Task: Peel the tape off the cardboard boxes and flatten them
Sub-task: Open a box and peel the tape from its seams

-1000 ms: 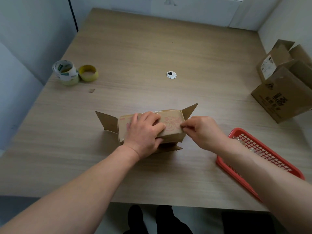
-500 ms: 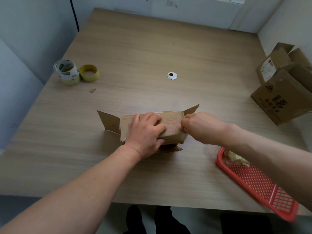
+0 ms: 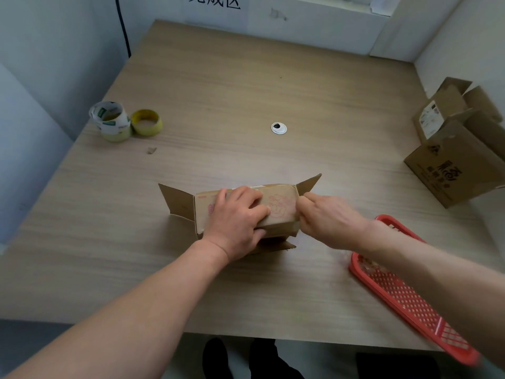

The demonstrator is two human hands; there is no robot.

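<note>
Dark shoes (image 3: 214,356) show beneath the near edge of a wood-grain table (image 3: 114,283), over which both bare forearms reach. At the near right a red mesh basket (image 3: 404,294) lies at an angle, its blurred near end hanging past the table's edge, and the right forearm crosses above it. A wide stretch of tabletop runs from the left forearm out to the left edge.

In the middle, nearer the front edge than the back, stands a small cardboard box (image 3: 281,209) with red print. Its end flaps splay outward to left and right, and another flap lies flat on the near side. The left hand (image 3: 237,222) grips it from above, fingers curled over the top. The right hand (image 3: 330,220), just beside the left, bunches its fingertips in a pinch at the box's right end. Whether tape or card lies in that pinch cannot be told.

Beyond the box the tabletop spreads broad, marked only by a small scrap (image 3: 151,150) and a round cable grommet (image 3: 278,128). At the left edge a yellow tape roll (image 3: 146,123) touches a taller white-and-green one (image 3: 110,120). Larger cardboard boxes (image 3: 459,160) with open flaps crowd the right edge. White walls close the far side.
</note>
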